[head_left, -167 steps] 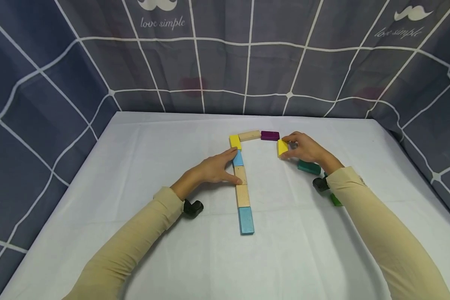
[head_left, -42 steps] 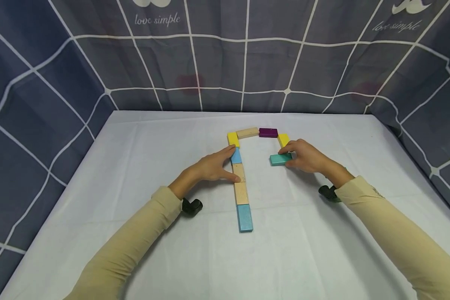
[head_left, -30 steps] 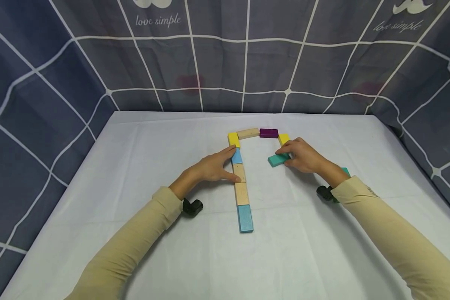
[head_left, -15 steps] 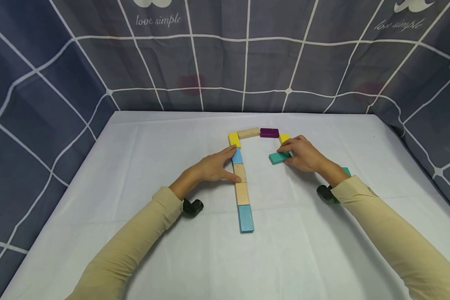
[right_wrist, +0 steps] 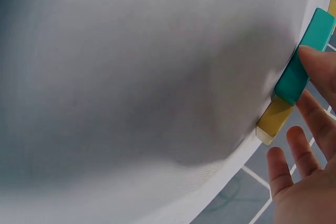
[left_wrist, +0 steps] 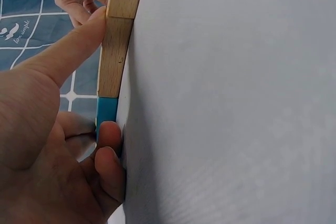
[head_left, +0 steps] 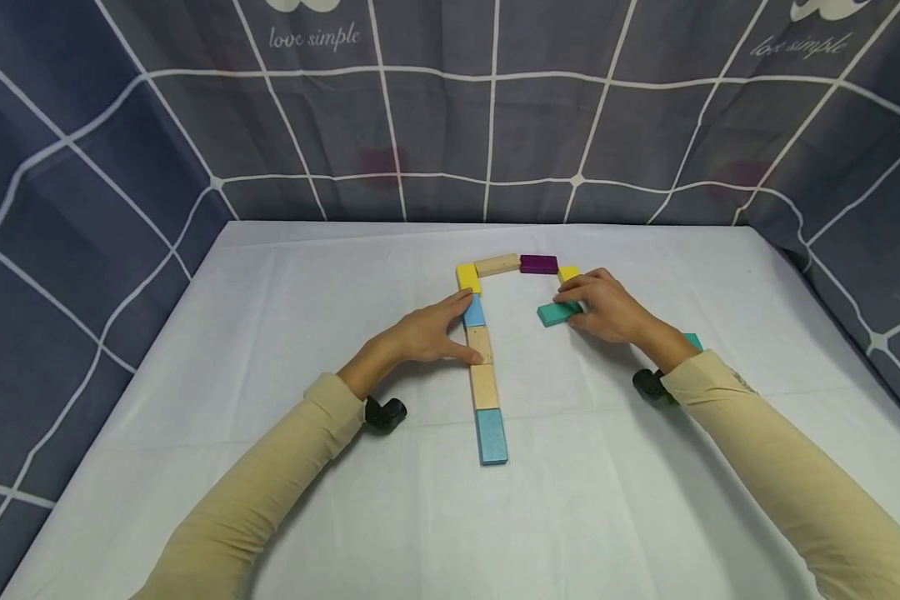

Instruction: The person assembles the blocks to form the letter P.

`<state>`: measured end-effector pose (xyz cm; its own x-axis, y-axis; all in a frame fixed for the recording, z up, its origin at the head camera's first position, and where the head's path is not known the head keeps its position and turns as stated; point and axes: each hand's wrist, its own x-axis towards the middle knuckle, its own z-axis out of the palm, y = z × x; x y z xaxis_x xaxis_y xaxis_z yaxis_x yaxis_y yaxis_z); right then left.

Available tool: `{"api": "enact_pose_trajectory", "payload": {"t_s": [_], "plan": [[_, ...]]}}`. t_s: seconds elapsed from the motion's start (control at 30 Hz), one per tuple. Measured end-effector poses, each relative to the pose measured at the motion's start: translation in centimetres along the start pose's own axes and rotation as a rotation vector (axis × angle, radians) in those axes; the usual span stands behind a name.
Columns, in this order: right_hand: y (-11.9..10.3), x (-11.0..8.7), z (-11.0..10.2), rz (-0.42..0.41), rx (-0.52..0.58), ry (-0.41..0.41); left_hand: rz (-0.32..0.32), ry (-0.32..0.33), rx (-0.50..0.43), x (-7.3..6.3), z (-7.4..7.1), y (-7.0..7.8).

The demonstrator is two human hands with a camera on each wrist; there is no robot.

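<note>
My right hand (head_left: 607, 307) pinches a teal wooden block (head_left: 557, 313) between thumb and fingers. In the right wrist view, the teal block (right_wrist: 304, 59) has one end against a yellow block (right_wrist: 274, 120). My left hand (head_left: 425, 335) is spread along the left row. Its thumb touches a plain wooden block (head_left: 479, 344), while its other fingers are beside a blue block (head_left: 474, 312). That row also has a yellow block (head_left: 468, 277) at its far end, another plain block (head_left: 484, 387) and a light blue block (head_left: 491, 436) nearest me.
A plain block (head_left: 497, 265) and a purple block (head_left: 538, 264) join the row's far end to the yellow block (head_left: 567, 273) by my right hand. Another teal block (head_left: 693, 341) shows past my right forearm. Grey checked curtain (head_left: 450, 125) stands behind the white table (head_left: 330, 275).
My right hand has let go of the yellow block at the purple block's right and taken hold of the teal block, since turned slightly askew. My left hand stays at the row.
</note>
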<state>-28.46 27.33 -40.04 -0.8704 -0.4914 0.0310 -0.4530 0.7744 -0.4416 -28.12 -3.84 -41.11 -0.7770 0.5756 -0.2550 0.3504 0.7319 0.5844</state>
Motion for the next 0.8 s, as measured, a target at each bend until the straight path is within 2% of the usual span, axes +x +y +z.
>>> {"api": "enact_pose_trajectory", "payload": {"t_s": [0.2,0.4,0.6,0.8], "plan": [[0.0,-0.3,0.0,0.014,0.023,-0.001,0.005,-0.003,-0.003,0.0,0.0,0.1],[0.0,-1.1,-0.4,0.06,0.11,0.032,0.001,-0.002,0.01,-0.1,0.0,0.0],[-0.3,-2.8,-1.4,0.131,0.209,0.067,-0.004,-0.003,0.014,0.0,0.0,0.1],[0.4,-5.2,-2.5,0.142,0.191,0.095,-0.014,-0.003,0.017,0.1,-0.1,0.1]]}}
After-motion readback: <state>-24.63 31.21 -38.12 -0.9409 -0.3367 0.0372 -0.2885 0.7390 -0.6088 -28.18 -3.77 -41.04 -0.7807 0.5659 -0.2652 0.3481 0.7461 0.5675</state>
